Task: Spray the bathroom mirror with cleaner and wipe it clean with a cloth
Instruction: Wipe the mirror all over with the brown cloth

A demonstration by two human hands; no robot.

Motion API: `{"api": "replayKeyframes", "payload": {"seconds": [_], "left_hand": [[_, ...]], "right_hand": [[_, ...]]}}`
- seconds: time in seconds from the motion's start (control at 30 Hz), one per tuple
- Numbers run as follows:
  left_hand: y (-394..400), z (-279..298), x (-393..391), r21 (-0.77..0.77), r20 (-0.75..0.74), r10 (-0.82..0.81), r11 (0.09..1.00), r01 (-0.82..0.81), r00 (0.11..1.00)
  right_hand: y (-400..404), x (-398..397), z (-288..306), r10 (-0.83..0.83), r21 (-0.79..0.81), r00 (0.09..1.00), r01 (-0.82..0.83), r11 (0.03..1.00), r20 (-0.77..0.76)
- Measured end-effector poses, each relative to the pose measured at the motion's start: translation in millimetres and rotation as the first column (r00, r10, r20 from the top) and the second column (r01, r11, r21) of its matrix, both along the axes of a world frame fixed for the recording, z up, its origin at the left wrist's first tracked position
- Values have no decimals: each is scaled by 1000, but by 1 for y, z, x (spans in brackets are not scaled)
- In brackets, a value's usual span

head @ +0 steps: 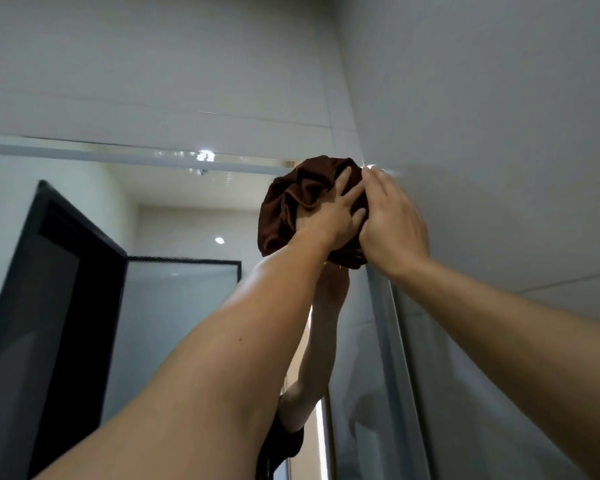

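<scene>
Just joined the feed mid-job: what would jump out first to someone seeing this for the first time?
The bunched dark brown cloth stands out first, pressed against the top right corner of the mirror. Both hands are on it: the left hand with fingers spread flat, the right hand beside it at the mirror's right edge. On the left of the glass, a black door frame is reflected.

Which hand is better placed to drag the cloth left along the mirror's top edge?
Left, probably. The left hand lies spread on the middle of the brown cloth; the right hand covers only its right edge by the wall.
</scene>
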State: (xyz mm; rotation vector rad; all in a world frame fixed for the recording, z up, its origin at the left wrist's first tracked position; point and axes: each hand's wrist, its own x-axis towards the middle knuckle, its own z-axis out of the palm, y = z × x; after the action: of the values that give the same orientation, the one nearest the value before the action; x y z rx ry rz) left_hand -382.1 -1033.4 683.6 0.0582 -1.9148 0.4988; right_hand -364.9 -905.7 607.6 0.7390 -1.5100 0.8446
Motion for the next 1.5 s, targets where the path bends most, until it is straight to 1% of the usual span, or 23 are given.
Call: {"api": "replayKeyframes", "payload": {"seconds": [0.07,0.13,0.17,0.23,0.33,0.4,0.47,0.53,0.67,0.8,0.87,0.97,1.07,1.13,1.23,1.3,1.4,1.5], "left_hand": [[-13,-10,19,16,-54,-27,999,28,998],[-34,-12,37,48,-106,-91,994,97,990],[-47,-12,50,70,-112,-107,991,116,988],[-76,-13,78,78,-154,-106,990,119,982],[-131,-12,135,61,-229,-17,998,31,973],[-170,-11,181,88,-252,99,993,-79,963],[-207,-14,228,131,-264,233,970,-204,936],[-244,-16,274,176,-276,305,948,-264,912],[-315,-16,357,297,-272,377,908,-295,886],[-380,-20,433,487,-310,447,833,-263,839],[-403,-26,458,533,-309,466,807,-254,829],[-409,-26,459,532,-332,479,806,-258,812],[-396,-18,441,581,-367,489,785,-215,792],[-380,-11,420,552,-380,490,801,-232,785],[-338,-2,374,424,-408,443,866,-264,798],[-298,5,332,334,-393,376,909,-250,839],[-232,13,263,219,-338,262,956,-194,904],[-171,17,197,120,-236,206,976,-182,950]], "right_hand": [[-10,8,0,-10,8,1000,10,1000,18],[-19,16,0,-31,9,999,31,999,23],[-25,21,-1,-35,23,999,35,999,37],[-40,32,-2,-32,62,996,27,998,87],[-71,58,-3,4,65,995,-11,998,103],[-95,82,0,47,71,994,-54,996,95],[-122,107,4,71,91,995,-77,993,66],[-149,134,7,96,117,995,-99,988,29],[-206,188,13,180,161,983,-175,971,-19],[-246,230,17,203,192,976,-185,964,-81],[-257,244,18,198,207,975,-174,963,-98],[-258,249,20,196,222,975,-171,960,-99],[-250,240,20,177,231,980,-152,961,-95],[-241,228,19,153,222,984,-130,966,-90],[-227,210,19,156,204,986,-141,969,-61],[-217,200,19,164,194,985,-151,969,-52],[-198,186,18,163,190,984,-147,971,-72],[-167,165,16,144,167,985,-126,978,-99]]}}
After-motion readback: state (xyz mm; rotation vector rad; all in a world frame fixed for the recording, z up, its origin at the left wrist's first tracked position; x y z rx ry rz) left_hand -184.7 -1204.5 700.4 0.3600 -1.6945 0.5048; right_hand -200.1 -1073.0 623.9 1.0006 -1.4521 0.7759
